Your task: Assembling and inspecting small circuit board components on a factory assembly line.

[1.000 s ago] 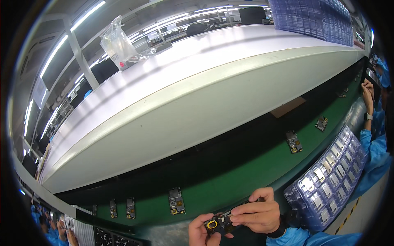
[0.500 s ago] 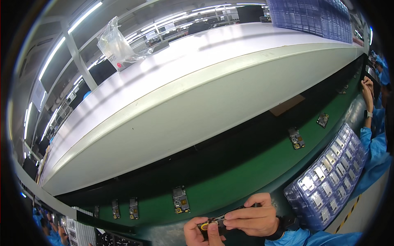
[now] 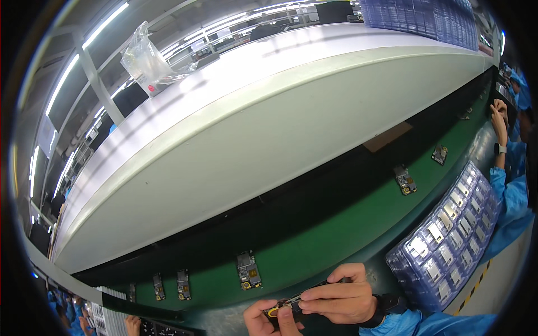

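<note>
A dark circuit board (image 3: pixel 273 312) with a round yellow part is held low in front of me, tilted nearly edge-on. My left hand (image 3: pixel 269 321) is closed on its left end, with the thumb at the near face. Over the right end, the fingers of my right hand (image 3: pixel 344 297) are pinched together, palm side hidden. Whether a small separate part is between those fingers I cannot tell. Beyond my hands, another circuit board (image 3: pixel 249 270) lies on the green belt (image 3: pixel 330 229).
Several more boards lie along the belt, including one board (image 3: pixel 404 180) at right. A clear plastic tray (image 3: pixel 397 259) of silvery parts stands beside my right arm. Co-workers' hands show at far right (image 3: pixel 498 116) and lower left (image 3: pixel 133 325). A white shelf (image 3: pixel 224 140) spans behind.
The whole view has shifted slightly. My hands keep their hold on the circuit board, with little change in pose. A co-worker's hand has come into view at the lower left.
</note>
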Tool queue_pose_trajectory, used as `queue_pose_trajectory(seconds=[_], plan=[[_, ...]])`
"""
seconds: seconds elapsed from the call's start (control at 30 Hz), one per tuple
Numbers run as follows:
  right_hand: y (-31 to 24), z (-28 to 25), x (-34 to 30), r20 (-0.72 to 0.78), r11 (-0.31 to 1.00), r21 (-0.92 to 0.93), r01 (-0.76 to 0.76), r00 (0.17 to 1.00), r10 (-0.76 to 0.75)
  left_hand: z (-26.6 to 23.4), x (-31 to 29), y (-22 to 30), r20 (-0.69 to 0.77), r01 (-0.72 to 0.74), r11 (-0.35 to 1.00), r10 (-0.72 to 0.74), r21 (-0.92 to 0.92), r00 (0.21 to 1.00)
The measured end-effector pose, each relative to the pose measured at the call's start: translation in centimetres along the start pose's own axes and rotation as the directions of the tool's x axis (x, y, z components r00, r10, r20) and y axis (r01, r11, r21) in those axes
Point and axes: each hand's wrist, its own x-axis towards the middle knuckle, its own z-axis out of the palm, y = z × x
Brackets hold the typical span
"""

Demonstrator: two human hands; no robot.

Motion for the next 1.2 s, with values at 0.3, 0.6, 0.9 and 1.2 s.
queue_pose_trajectory(seconds=[0.3,0.6,0.9,1.2], plan=[[0.1,0.4,0.2,-0.092,0.994,0.101,-0.048,0.994,0.058,0.0,0.0,-0.7,0.012,-0.073,0.997,0.073,0.01,0.997],[1.6,0.6,0.3,0.083,0.774,0.489,-0.401,0.905,0.417,0.6,1.6,0.4,0.128,-0.119,0.953,0.086,0.28,0.988],[3.5,4.5,-2.0,0.227,0.884,0.273,-0.38,0.918,0.325,-2.4,4.8,-0.3,0.308,-0.116,0.805,-0.086,0.581,0.947],[6.1,4.3,-4.0,0.526,0.832,0.42,-0.363,0.844,0.102,-2.9,4.5,-2.3,0.602,-0.326,0.714,-0.167,0.62,0.781]])
